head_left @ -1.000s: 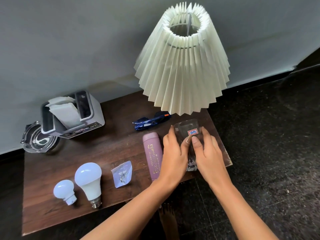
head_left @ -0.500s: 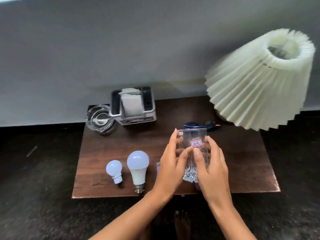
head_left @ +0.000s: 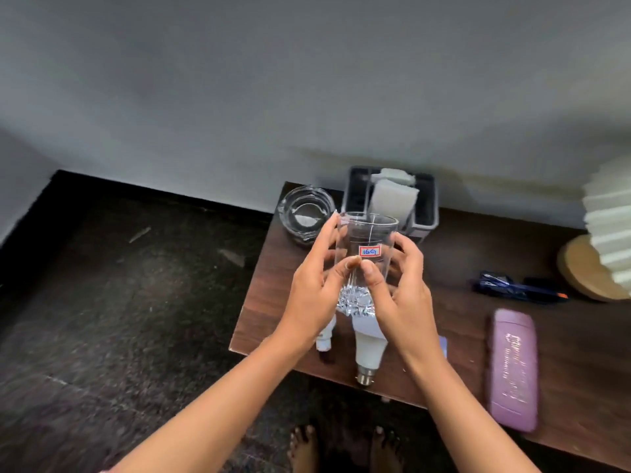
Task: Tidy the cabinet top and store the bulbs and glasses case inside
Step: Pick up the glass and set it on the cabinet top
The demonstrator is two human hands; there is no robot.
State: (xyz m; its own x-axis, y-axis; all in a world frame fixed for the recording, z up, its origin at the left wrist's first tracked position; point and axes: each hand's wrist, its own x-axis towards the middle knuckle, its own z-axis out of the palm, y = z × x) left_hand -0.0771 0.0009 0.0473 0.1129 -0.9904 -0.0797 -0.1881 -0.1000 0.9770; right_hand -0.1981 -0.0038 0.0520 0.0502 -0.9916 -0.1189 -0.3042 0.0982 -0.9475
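Bulbs (head_left: 368,349) below glass (head_left: 367,233), left grip (head_left: 316,295), right grip (head_left: 399,298)

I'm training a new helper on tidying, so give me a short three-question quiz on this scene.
1. True or false: the left hand and right hand both hold the clear glass.
2. The purple glasses case lies: A) in the left hand; B) on the cabinet top; C) inside the glass.
3. Which task items are not yet stored?
Key: 1 true; 2 B; 3 the large bulb, the small bulb and the glasses case.
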